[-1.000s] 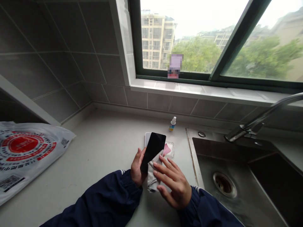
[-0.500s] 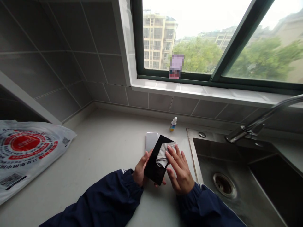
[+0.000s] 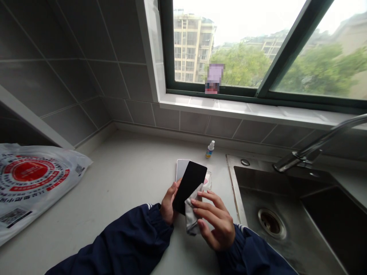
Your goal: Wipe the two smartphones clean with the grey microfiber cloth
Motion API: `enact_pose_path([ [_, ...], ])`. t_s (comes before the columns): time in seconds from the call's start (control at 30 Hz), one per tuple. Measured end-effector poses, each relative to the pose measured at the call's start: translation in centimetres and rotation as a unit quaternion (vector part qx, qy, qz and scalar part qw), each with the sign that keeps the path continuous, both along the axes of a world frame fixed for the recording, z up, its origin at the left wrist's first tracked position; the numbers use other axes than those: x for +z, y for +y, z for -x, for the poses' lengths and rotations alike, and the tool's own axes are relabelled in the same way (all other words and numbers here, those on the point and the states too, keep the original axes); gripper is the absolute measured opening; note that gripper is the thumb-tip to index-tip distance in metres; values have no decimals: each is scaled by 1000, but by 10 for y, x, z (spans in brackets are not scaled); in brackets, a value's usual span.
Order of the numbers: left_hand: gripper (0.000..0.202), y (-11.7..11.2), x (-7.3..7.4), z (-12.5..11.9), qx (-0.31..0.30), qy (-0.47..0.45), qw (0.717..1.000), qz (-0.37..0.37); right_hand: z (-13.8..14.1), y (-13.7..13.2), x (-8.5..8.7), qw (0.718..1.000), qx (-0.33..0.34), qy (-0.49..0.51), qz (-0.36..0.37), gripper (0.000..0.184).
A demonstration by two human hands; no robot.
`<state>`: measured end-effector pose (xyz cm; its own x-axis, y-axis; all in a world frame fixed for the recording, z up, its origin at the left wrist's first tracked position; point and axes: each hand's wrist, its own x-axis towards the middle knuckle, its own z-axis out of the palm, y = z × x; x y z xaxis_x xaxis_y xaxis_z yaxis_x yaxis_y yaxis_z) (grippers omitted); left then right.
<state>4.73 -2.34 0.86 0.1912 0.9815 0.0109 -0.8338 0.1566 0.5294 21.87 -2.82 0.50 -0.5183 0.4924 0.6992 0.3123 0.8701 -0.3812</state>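
Observation:
A black smartphone (image 3: 190,181) is tilted above the counter, its dark screen facing up. My left hand (image 3: 169,203) grips it along the left edge, fingers closed round it and partly hidden beneath. Against the phone's lower right side lies a crumpled light grey cleaning cloth (image 3: 191,214) with a zigzag edge. My right hand (image 3: 215,218) presses and holds that cloth with its fingers, the thumb near the cloth's lower part. Behind the phone, a second device with a pale frame (image 3: 182,165) lies on the counter. A clear phone case with a pink patch (image 3: 208,180) shows partly beside it.
A small spray bottle (image 3: 210,149) with a white cap stands toward the back of the white counter (image 3: 123,172). On the right are a steel sink (image 3: 286,206) and a faucet (image 3: 298,156). A printed plastic bag (image 3: 37,183) lies at the left, and a window (image 3: 235,95) is behind.
My right hand has slid the cloth from the phone's upper right down to its lower right edge. The phone has shifted slightly left, and the clear case behind it has come into view.

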Motion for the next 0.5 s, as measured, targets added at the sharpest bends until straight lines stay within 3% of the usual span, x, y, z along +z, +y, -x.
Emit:
enact_pose_path([
  [0.1, 55, 2, -4, 2, -5, -4, 1000, -3, -1, 5, -4, 1000, -29, 3, 1, 36],
  [0.27, 61, 2, -15, 8, -131, 41, 990, -38, -6, 19, -9, 991, -133, -7, -9, 47],
  [0.37, 57, 1, -20, 11, -141, 70, 985, -66, -7, 23, -10, 983, -181, -19, -3, 51],
  [0.5, 57, 1, -21, 10, -145, 70, 985, -64, -6, 18, -8, 988, -153, -26, -6, 46],
])
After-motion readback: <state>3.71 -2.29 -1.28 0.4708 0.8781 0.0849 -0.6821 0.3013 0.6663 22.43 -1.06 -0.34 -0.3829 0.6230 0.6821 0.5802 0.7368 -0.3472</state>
